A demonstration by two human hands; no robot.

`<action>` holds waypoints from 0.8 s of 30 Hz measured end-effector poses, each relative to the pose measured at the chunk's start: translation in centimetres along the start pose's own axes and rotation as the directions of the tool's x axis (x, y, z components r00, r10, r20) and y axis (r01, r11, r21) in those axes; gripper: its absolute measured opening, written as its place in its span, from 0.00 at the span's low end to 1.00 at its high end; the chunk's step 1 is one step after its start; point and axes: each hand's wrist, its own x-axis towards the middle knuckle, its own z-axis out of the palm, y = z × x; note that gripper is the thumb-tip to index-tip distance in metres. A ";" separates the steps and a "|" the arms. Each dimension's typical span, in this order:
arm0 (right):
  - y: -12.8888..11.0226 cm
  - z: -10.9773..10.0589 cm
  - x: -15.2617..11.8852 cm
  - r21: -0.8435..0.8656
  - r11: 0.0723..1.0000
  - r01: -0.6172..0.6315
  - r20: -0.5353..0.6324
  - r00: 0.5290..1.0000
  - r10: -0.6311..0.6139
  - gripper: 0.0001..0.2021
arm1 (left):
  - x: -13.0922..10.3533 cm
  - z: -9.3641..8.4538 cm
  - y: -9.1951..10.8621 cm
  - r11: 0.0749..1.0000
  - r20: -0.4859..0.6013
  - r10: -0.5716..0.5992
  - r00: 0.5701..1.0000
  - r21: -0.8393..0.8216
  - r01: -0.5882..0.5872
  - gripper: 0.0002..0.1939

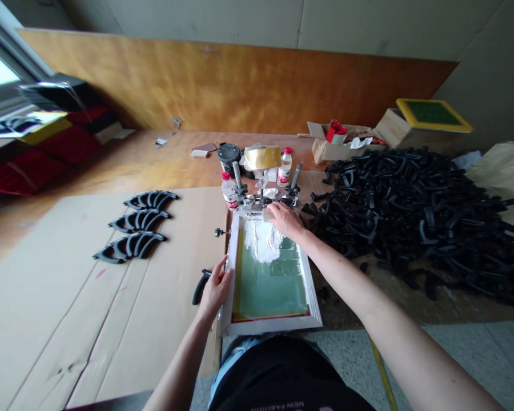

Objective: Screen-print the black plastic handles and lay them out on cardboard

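Note:
A screen-printing frame [230,297] with a pale rim and green mesh lies in front of me, white paste [261,240] smeared over its far half. My right hand [286,221] is closed around a small flat scraper [268,215] at the far end of the mesh, beside the metal clamp [251,202]. At the frame's left edge rests my left hand [215,287], fingers apart and partly hidden. Just left of it lies a curved black handle-like piece [201,287]; whether the fingers touch it is unclear.
Three rows of black curved pieces [131,248] lie on the cardboard sheet [60,285] at left. A large heap of them [402,211] covers the right side. Red-capped bottles [285,166], a dark tub [228,153] and an open carton [323,151] stand behind the clamp.

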 end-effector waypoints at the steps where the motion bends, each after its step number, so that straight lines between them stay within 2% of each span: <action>1: -0.6 0.5 0.1 -0.034 0.999 0.003 0.072 0.997 -0.001 0.11 | 0.1 0.1 -0.1 1.000 0.006 -0.010 1.000 -0.002 0.010 0.35; 4: -1.9 1.3 -1.7 -0.096 0.994 0.050 0.175 0.984 -0.033 0.03 | 0.1 0.1 -0.4 0.999 0.021 -0.046 0.999 -0.019 0.047 0.33; 6: -2.3 0.8 -3.8 -0.067 0.981 0.181 0.217 0.963 -0.163 0.06 | 0.0 0.1 -0.5 0.998 0.018 -0.060 0.998 -0.031 0.061 0.32; 9: -2.5 -0.9 -6.0 0.042 0.914 0.403 0.293 0.870 -0.397 0.08 | 0.0 0.1 -0.5 0.997 0.020 -0.059 0.998 -0.055 0.060 0.33; 11: -2.3 -1.8 -6.1 0.116 0.885 0.451 0.324 0.825 -0.463 0.08 | 0.0 0.1 -0.4 0.996 0.027 -0.058 0.998 -0.067 0.060 0.34; 12: -2.1 -1.9 -5.8 0.140 0.889 0.437 0.323 0.828 -0.458 0.08 | -0.1 0.1 -0.4 0.996 0.030 -0.060 0.998 -0.069 0.062 0.34; 16: -2.1 -0.7 -5.7 0.097 0.946 0.308 0.197 0.926 -0.322 0.10 | -0.1 -0.1 0.0 0.995 0.048 -0.070 0.996 -0.062 0.073 0.34; 18: -2.2 0.1 -6.7 0.085 0.941 0.328 0.154 0.929 -0.337 0.11 | -0.1 -0.2 0.0 0.995 0.062 -0.075 0.995 -0.064 0.079 0.35; 21: -2.4 0.2 -7.5 0.142 0.913 0.384 0.171 0.898 -0.404 0.09 | 0.0 -0.3 -0.1 0.993 0.086 -0.075 0.993 -0.084 0.083 0.36; 24: -2.2 -0.6 -5.1 0.155 0.952 0.264 0.142 0.948 -0.286 0.07 | 0.0 -0.7 0.5 0.990 0.121 -0.070 0.990 -0.114 0.084 0.40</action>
